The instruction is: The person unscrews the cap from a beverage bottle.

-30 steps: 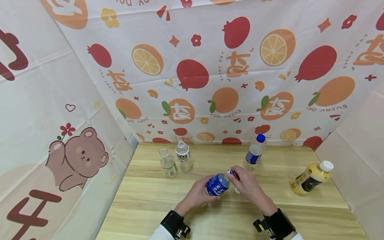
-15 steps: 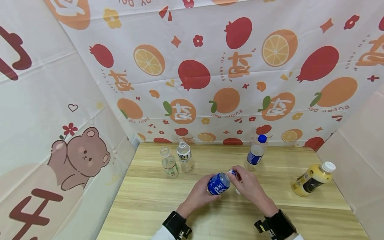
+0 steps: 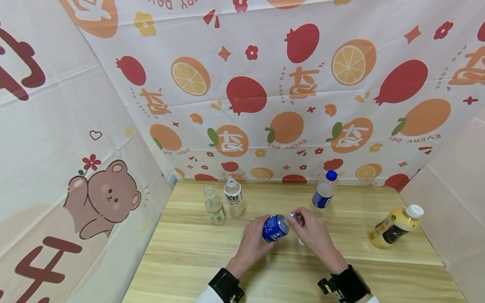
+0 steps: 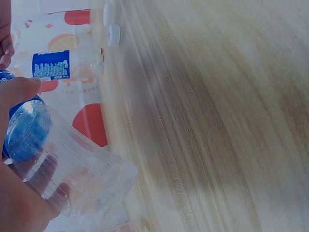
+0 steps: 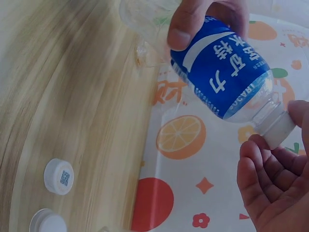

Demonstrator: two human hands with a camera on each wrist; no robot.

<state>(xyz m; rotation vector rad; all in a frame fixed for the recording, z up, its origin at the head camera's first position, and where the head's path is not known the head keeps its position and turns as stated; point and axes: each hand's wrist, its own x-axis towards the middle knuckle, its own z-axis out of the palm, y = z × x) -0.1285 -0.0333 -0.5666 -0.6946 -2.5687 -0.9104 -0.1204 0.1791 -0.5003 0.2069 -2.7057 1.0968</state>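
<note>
My left hand [image 3: 253,240] grips a clear plastic bottle with a blue label [image 3: 274,228], tilted above the table with its neck towards the right. In the right wrist view the left thumb and fingers wrap the upper edge of the label [image 5: 222,67], and the bottle's clear base end [image 4: 91,174] shows in the left wrist view. Thumb and fingers of my right hand [image 3: 312,231] pinch the white cap [image 5: 280,129] at the bottle's mouth. Two loose white caps [image 5: 59,176] lie on the table below the right hand.
Two uncapped clear bottles, one with a green label [image 3: 215,209] and one with a black-and-white label [image 3: 233,198], stand at the back left. A blue-capped bottle [image 3: 323,191] stands behind the right hand. Far right is a yellow bottle [image 3: 394,226]. Printed cloth [image 3: 246,94] hangs behind the table.
The blue-labelled bottle has turned about its length, and the left hand has rolled and shifted slightly with it. My right hand stays at the cap. The head view has shifted slightly.
</note>
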